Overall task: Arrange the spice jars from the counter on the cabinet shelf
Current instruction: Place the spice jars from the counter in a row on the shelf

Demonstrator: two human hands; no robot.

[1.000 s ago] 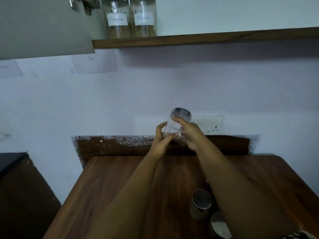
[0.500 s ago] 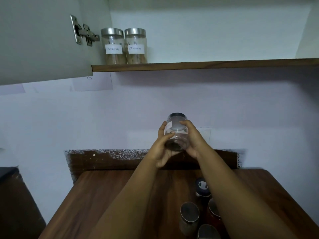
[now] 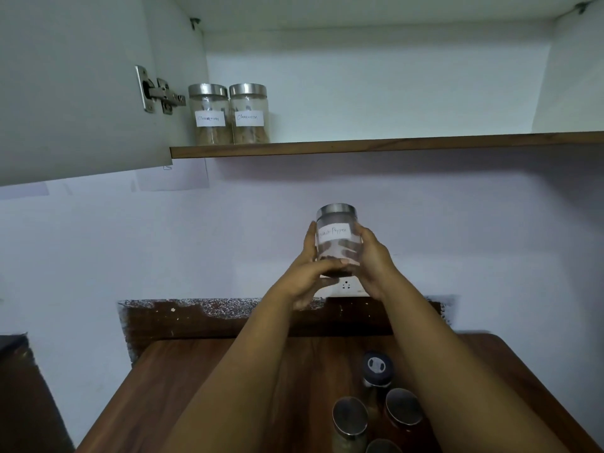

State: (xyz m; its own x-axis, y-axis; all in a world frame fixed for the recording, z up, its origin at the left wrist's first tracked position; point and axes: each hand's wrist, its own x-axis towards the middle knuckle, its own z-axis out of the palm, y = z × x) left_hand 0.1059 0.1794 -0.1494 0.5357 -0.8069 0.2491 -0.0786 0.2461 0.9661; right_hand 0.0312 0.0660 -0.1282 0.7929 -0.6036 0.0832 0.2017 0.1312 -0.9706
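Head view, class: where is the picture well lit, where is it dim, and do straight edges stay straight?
Head view: brightest inside the cabinet around the cinnamon jars; the counter and lower corners fall dark; the shelf edge tilts and the side walls splay, so the wide lens distorts; the label on the pepper jar between both hands stays readable.

Dim, soft indoor light with a cool bluish cast. The brightest area is the white cabinet interior (image 3: 376,86) at the top; the wall (image 3: 98,250) beneath the shelf (image 3: 392,144) lies in broad shadow. The counter (image 3: 183,380) and forearms at the bottom are dark and low in contrast. Faint glare shows on the metal jar lids (image 3: 403,406) below. Wide-angle distortion bends straight lines near the edges. Focus is fairly sharp in the middle; the jar label (image 3: 334,232) is partly readable.
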